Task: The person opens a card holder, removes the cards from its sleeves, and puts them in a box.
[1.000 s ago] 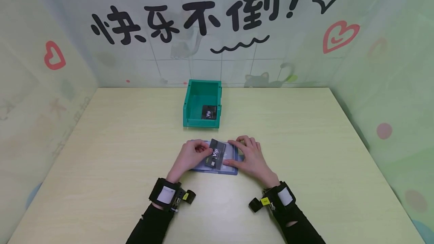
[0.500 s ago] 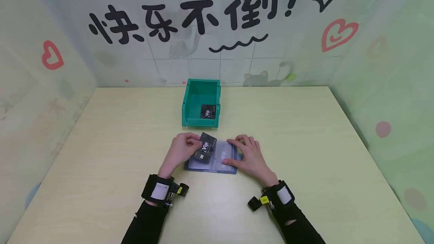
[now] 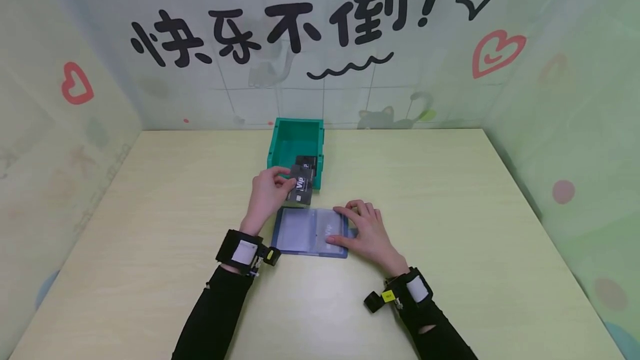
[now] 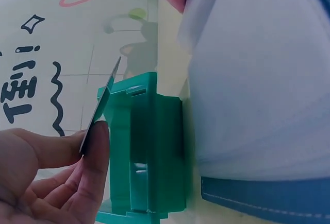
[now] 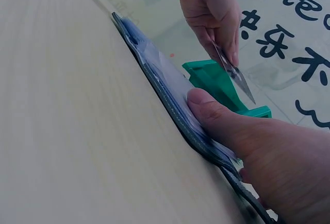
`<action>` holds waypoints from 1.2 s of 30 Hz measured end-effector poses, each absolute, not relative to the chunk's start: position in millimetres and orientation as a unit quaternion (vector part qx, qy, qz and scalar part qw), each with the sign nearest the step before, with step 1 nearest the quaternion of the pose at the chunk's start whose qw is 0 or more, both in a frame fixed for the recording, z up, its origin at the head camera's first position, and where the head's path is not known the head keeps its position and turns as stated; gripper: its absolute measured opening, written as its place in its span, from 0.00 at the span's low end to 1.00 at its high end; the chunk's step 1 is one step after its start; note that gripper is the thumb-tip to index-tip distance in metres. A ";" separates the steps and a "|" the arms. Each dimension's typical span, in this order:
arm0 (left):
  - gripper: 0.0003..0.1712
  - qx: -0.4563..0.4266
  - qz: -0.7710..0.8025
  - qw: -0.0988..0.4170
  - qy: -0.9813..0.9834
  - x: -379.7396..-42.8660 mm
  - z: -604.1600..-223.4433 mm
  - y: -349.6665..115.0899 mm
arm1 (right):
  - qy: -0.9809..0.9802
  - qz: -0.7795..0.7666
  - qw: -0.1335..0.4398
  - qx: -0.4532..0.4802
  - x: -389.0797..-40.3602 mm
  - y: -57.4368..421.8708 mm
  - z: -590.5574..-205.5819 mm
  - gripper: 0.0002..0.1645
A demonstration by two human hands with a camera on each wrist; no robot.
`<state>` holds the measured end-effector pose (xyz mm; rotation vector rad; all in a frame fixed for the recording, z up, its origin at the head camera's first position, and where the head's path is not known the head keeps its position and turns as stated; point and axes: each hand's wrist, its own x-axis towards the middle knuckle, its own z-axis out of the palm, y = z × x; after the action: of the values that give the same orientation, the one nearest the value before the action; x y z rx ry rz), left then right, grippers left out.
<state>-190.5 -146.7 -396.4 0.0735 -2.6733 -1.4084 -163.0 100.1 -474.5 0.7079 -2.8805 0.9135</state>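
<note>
My left hand (image 3: 265, 198) pinches a dark "Vip" card (image 3: 301, 188) between thumb and fingers, above the front edge of a green bin (image 3: 298, 136). Edge-on in the left wrist view, the card (image 4: 105, 98) juts up from the fingertips. Below it on the table lies an open blue card holder (image 3: 297, 231) with clear plastic sleeves. At its right side my right hand (image 3: 370, 236) grips it, thumb on the sleeve; in the right wrist view the thumb (image 5: 209, 108) presses the pages while the other fingers are mostly hidden.
Another dark card (image 3: 307, 161) lies inside the bin, partly covered by the held one. A pale wooden table (image 3: 430, 182) spreads around, bounded by printed cloth walls (image 3: 550, 99) at the back and sides.
My left hand has carried the card off the left sleeve of the holder, first leftward, then forward to the bin. My right hand stays at the holder's right side.
</note>
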 end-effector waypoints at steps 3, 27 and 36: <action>0.19 0.019 -0.466 0.085 -0.881 -199.3 -397.6 -141.5 | -0.927 0.296 0.019 0.228 -163.2 100.7 -474.6 0.41; 0.21 0.035 -0.444 0.091 -0.891 -238.1 -395.2 -125.1 | -0.929 0.292 0.009 0.226 -162.2 101.4 -473.8 0.41; 0.20 0.045 -0.439 0.105 -0.891 -249.6 -400.6 -118.3 | -0.929 0.289 0.014 0.230 -163.2 101.9 -474.6 0.41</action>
<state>-249.6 -118.3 -400.6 0.1341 -2.6269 -1.2932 -163.2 101.9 -474.6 0.7163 -2.8928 0.8989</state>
